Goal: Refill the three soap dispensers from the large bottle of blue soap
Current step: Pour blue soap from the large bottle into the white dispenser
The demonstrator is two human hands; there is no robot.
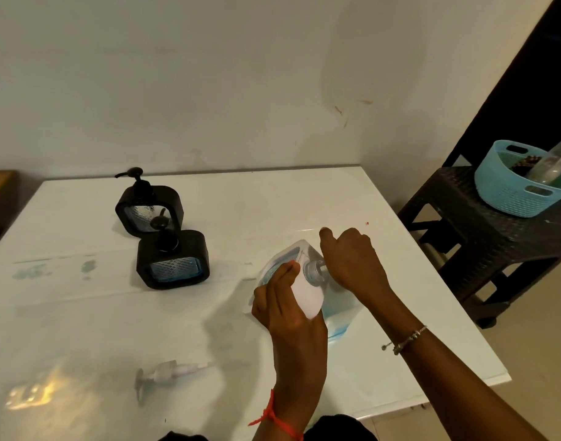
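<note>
**Both hands on the clear bottle at the counter's right side**

The person stands at a white counter (pixel 113 313) with both hands close together on a clear bottle (pixel 336 321), which sits towards the counter's right side. Blue soap lies low inside it. The left hand (pixel 285 303), a red thread (pixel 273 415) tied at its wrist, grips the near side of the bottle, its fingers curled over a pale, whitish part. The right hand (pixel 349 259), with a beaded bracelet (pixel 406 338) further up that arm, is curled into a fist right at the clear cap (pixel 314 272) on the bottle's neck. It seems to clasp the cap, though the fingertips are hidden from here.

Over on the left stand two black-framed dispensers, upright, one behind the other and all but touching. The far dispenser (pixel 148 208) looks mostly clear in its window. The near dispenser (pixel 172 261) shows blue in its window. Both wear black pumps.

A loose clear pump head (pixel 168 372) lies on its side near the front edge of the counter, well apart from the bottle. Faint bluish smears (pixel 88 267) mark the surface left of the dispensers.

Beside the counter, to the right, a dark woven stool (pixel 495 246) carries a light blue basket (pixel 511 195) with a clear tube (pixel 549 160) leaning out of it.
</note>
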